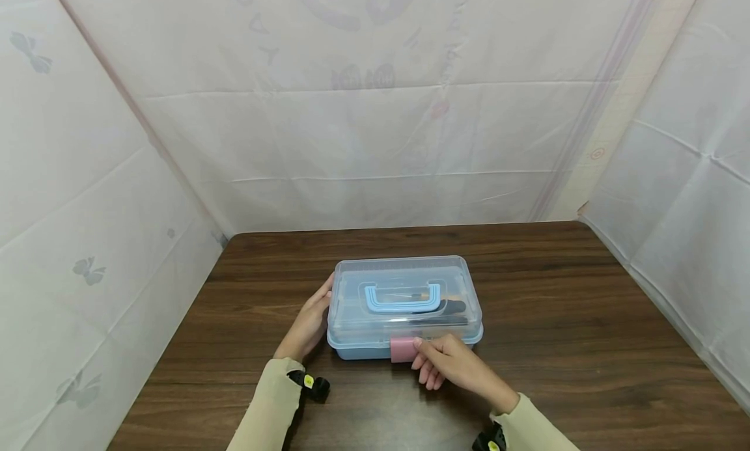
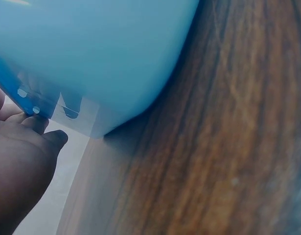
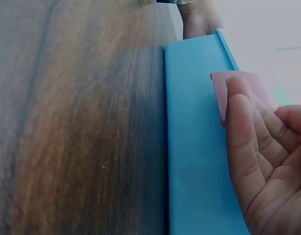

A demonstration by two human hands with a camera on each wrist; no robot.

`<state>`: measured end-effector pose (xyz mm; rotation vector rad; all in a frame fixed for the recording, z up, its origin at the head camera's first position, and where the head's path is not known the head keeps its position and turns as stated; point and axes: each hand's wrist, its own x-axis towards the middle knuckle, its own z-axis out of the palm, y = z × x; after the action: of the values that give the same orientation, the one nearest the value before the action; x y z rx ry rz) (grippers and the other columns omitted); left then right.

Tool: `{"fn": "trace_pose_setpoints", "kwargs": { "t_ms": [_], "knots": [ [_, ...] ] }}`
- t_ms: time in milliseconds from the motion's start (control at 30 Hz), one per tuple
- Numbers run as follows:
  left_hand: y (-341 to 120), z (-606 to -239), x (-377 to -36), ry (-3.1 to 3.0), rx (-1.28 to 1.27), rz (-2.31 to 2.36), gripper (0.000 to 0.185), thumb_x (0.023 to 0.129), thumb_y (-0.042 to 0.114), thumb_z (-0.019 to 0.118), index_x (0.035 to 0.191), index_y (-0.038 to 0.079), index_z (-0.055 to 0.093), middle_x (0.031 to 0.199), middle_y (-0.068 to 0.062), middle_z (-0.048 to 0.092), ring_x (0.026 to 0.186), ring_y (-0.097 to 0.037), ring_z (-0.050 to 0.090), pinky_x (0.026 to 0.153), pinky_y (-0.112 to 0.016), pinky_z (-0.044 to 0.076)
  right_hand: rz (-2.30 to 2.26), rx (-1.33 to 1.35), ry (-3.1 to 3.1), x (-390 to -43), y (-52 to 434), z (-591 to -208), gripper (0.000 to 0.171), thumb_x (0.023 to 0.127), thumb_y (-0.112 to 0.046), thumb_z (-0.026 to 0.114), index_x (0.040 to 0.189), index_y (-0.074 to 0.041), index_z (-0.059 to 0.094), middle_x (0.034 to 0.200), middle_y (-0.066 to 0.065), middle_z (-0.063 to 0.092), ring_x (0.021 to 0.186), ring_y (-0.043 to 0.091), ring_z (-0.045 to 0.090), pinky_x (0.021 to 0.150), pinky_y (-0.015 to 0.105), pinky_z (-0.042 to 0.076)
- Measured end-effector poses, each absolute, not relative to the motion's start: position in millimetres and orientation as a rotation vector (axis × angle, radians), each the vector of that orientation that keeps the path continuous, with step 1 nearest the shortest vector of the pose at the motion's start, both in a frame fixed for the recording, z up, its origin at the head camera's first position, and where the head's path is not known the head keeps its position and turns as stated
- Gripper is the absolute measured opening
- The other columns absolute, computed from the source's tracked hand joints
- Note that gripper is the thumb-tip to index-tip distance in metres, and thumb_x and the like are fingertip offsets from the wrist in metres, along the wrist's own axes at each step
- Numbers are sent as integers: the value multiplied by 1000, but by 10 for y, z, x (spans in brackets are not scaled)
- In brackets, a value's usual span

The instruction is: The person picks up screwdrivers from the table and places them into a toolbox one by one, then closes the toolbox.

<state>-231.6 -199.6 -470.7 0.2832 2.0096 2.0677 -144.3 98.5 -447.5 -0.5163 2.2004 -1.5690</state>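
Note:
A plastic box (image 1: 404,295) with a clear lid, a pale blue base and a blue folded handle (image 1: 402,297) stands on the wooden table (image 1: 556,308). Dark items show faintly through the lid. My left hand (image 1: 307,327) lies flat against the box's left end with straight fingers. In the left wrist view, its fingertips (image 2: 37,122) touch the rim of the blue base (image 2: 91,49). My right hand (image 1: 451,366) is at the front wall, one digit laid on the pink latch (image 1: 402,349). The right wrist view shows that fingertip (image 3: 238,93) on the latch (image 3: 218,93), the other fingers loosely bent.
White sheeting (image 1: 375,145) walls the table on the left, back and right. Bare wood (image 3: 81,122) runs around the box on all sides. Small black wrist cameras (image 1: 313,384) sit on both sleeves near the table's front edge.

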Motion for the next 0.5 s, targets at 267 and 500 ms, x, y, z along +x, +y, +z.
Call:
{"fn": "trace_pose_setpoints", "kwargs": {
  "t_ms": [267,500],
  "knots": [
    [-1995,-4709,-2314,2010,266,2065,51,106,24,28,156,20,14,163,4,7,150,-17,-2,121,-46,-1,-1579,-483,2196,-1429,980,-4496,54,104,-34,40,91,11,69,70,16,69,56,13,63,51,29,56],
    [-1993,-4711,-2322,2003,268,2071,52,106,25,28,156,20,14,163,4,7,150,-17,-2,121,-46,0,-1604,-468,2176,-1427,981,-4495,55,103,-36,41,93,10,69,72,15,70,58,14,64,52,28,56]
  ]
}}
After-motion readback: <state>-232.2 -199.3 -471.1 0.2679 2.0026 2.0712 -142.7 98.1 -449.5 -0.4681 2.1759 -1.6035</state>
